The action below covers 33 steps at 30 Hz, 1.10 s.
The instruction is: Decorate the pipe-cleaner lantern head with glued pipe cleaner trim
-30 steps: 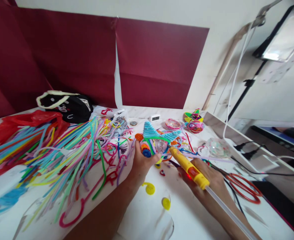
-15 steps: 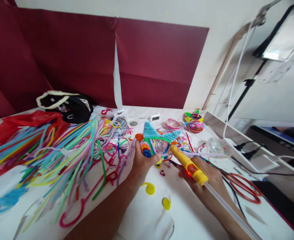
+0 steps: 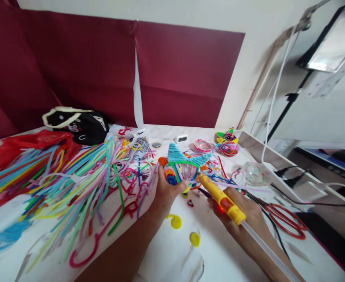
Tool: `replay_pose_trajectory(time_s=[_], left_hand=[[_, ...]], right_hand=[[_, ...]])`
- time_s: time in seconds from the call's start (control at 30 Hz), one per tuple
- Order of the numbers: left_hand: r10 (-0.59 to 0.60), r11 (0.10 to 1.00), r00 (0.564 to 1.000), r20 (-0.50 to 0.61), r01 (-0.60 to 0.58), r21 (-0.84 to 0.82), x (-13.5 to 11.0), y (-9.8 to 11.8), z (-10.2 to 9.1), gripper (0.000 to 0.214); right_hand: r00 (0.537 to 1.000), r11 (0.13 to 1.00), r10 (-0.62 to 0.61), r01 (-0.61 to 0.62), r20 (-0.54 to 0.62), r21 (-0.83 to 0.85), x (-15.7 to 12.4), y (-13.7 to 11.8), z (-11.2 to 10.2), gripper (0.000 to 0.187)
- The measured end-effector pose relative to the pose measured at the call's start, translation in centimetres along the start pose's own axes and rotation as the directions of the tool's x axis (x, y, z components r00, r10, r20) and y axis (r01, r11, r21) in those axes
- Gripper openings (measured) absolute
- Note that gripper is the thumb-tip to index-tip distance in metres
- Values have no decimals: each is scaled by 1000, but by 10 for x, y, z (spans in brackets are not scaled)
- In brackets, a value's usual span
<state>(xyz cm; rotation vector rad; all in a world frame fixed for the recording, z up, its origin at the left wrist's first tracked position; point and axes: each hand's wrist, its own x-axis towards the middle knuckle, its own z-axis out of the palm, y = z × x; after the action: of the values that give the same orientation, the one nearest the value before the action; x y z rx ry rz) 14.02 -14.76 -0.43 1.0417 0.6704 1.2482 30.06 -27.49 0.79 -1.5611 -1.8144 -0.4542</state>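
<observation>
My left hand [image 3: 166,190] is closed around a small craft figure [image 3: 181,165] made of coiled pipe cleaners, with light-blue fins and a clear faceted ball in its middle. My right hand [image 3: 240,209] grips a yellow glue gun [image 3: 221,197] with a red lit patch and a clear glue stick trailing back from it. The gun's tip touches the figure's right side, just under a blue fin. Both hands hover low over the white table [image 3: 172,254].
A big heap of coloured pipe cleaners [image 3: 72,176] covers the table's left. A red plastic bag [image 3: 28,143] and black pouch [image 3: 78,125] lie behind it. Yellow coils [image 3: 176,222], a clear ball [image 3: 253,173], red rings [image 3: 286,219], cables and a finished figure [image 3: 227,143] lie around.
The glue gun has shifted slightly, its tip staying against the figure. My left hand keeps the figure still.
</observation>
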Motion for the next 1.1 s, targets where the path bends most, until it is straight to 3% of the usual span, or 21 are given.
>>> replay_pose_trajectory(time_s=[0.73,0.87,1.0,1.1], left_hand=[[-2,1000,1000,-6,2,8,2,-2,-1,91],[-12,1000,1000,17,12,-7,1,-2,0,86],[-27,999,999,21,27,-27,3,-4,-1,76],[-63,996,998,11,64,-64,5,-4,-3,64]], right_hand=[[999,1000,5,-6,52,11,-10,-3,0,22],[1000,999,22,-22,14,43,-11,-5,2,19],[999,991,-8,2,44,134,-11,-8,-6,9],[995,984,-51,37,82,172,-14,-9,-13,14]])
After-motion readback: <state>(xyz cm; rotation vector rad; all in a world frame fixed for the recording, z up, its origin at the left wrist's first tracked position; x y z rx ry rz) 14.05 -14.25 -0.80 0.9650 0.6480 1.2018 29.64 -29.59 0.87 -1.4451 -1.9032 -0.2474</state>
